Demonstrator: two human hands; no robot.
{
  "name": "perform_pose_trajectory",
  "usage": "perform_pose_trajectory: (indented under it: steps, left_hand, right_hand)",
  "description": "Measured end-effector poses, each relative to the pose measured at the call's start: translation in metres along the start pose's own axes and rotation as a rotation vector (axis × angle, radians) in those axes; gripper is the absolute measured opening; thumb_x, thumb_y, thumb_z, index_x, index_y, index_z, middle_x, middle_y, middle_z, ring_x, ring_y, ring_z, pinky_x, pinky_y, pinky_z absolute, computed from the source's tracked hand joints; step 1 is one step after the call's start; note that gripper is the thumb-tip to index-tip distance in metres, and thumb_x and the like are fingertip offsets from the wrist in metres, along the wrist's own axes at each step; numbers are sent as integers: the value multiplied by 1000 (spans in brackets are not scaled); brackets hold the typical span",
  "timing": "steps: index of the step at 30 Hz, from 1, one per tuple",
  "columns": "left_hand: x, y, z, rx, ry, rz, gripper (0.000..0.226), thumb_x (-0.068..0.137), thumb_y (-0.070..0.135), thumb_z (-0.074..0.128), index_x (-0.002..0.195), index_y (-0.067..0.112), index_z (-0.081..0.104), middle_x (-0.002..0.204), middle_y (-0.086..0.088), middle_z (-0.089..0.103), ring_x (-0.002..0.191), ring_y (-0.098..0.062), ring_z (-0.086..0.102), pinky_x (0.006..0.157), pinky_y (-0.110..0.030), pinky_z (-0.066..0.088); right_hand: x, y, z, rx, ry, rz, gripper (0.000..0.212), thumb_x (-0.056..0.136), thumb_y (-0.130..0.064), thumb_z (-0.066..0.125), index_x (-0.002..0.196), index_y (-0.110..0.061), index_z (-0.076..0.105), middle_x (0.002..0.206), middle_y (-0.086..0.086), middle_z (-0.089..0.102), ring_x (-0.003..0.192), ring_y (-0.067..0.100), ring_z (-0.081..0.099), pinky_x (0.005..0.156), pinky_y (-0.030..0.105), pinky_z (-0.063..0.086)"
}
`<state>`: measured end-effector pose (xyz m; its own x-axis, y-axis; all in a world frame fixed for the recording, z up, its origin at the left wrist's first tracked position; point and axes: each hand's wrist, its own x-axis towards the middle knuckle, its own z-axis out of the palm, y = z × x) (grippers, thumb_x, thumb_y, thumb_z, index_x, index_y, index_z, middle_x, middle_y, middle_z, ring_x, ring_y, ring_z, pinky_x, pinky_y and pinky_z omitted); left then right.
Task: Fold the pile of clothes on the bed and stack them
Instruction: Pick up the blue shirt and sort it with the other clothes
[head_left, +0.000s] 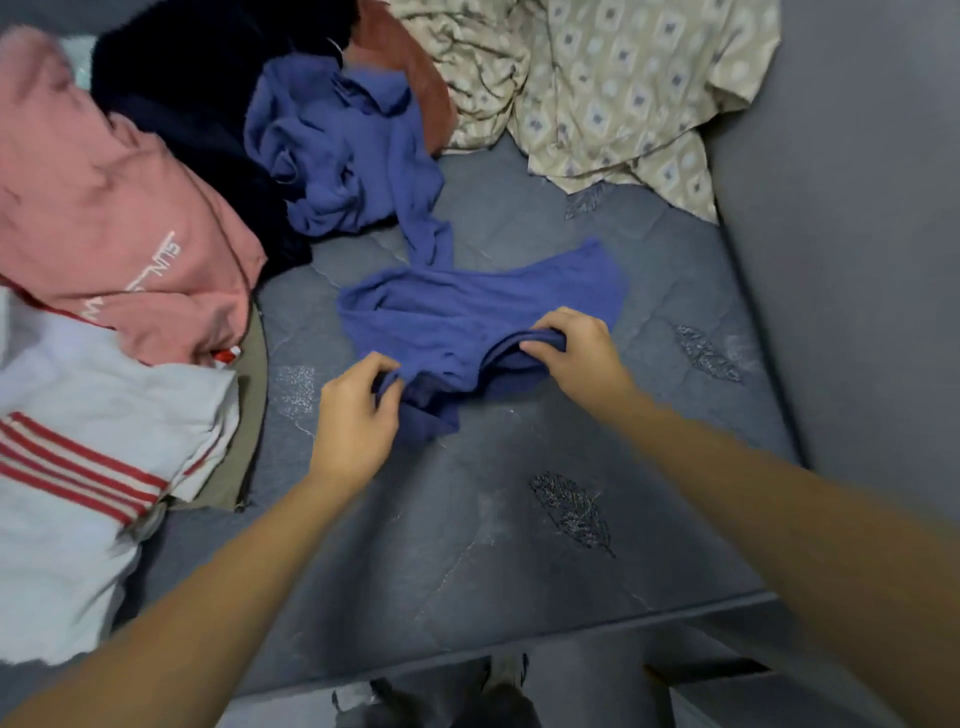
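Grey quilted bed (519, 545) holds a blue garment (467, 312) at its middle (one end trails into the pile (156, 182) at the left). Left hand (353, 415) and right hand (576, 348) each pinch its near edge with curled fingers.

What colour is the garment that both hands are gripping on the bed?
Blue: the garment gripped by the left hand and right hand, head view.
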<state>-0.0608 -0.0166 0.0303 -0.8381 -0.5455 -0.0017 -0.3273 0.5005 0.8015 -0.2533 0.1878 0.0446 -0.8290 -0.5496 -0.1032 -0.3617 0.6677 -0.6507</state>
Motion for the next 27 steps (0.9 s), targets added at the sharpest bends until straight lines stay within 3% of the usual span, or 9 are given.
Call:
perform_pose_trajectory:
  steps: [2,6,10,12,15,18,20,24,27]
  left_hand:
    - [11,37,-41,-70,2,-56,9,93,-3,64,90,5,65,81,-12,67,74,-23,57,74,-41,48]
    - [28,129,-132,-165,-13,-10,14,96,-4,63,93,10,67,84,-12,66,76,-14,53,67,-28,45]
    - [37,226,-227,-173,-15,109,9,101,2,62,98,8,68,92,-12,69,81,-15,58,72,-35,48]
    - [41,275,-277,-167,37,183,11,101,3,62,97,10,69,92,-7,71,82,-12,60,74,-33,49]
    - [43,346,-350,-166,133,271,16,101,5,64,91,16,67,85,4,69,76,-2,58,69,-18,45]
    - [39,402,-415,-186,194,288,12,101,9,65,90,5,66,80,0,63,73,-12,52,68,-25,42]
    - [33,432,-451,-184,221,311,15,102,11,65,89,2,64,78,-1,60,72,-14,49,66,-24,41]
    - [23,477,-507,-171,287,373,18,102,12,64,92,-3,65,79,-4,59,74,-16,48,69,-31,40]
    - [18,498,-537,-197,337,397,21,102,12,65,87,-2,63,76,-2,56,72,-17,44,65,-27,35]
  right_hand:
    - [-5,-39,-48,51,-13,46,15,93,-21,77,88,-7,73,85,7,71,85,26,66,77,37,47]
    - [-15,-123,-153,127,-12,31,20,95,-22,75,87,-4,73,82,12,73,82,26,68,76,38,51]
    - [-27,-211,-249,213,23,-69,23,93,-19,78,72,-18,69,65,-5,64,60,1,55,58,24,43]
    - [-35,-257,-291,221,55,-109,27,93,-21,78,70,-15,64,62,-7,55,55,1,47,53,19,37]
    - [-50,-324,-350,240,77,-183,20,94,-23,77,80,-10,71,67,-1,61,64,7,52,58,26,40]
    - [-62,-385,-405,283,161,-273,11,95,-21,76,84,-20,76,72,-7,71,69,4,60,62,22,46]
    - [-69,-421,-438,340,212,-312,10,97,-23,73,90,-17,77,81,2,74,72,5,64,67,24,49]
    - [-80,-478,-487,360,241,-401,13,100,-26,69,93,-19,78,86,-2,74,80,12,66,72,29,52]
    - [-87,-508,-510,366,246,-465,11,99,-24,70,95,-18,77,87,-1,74,81,12,65,75,30,51]
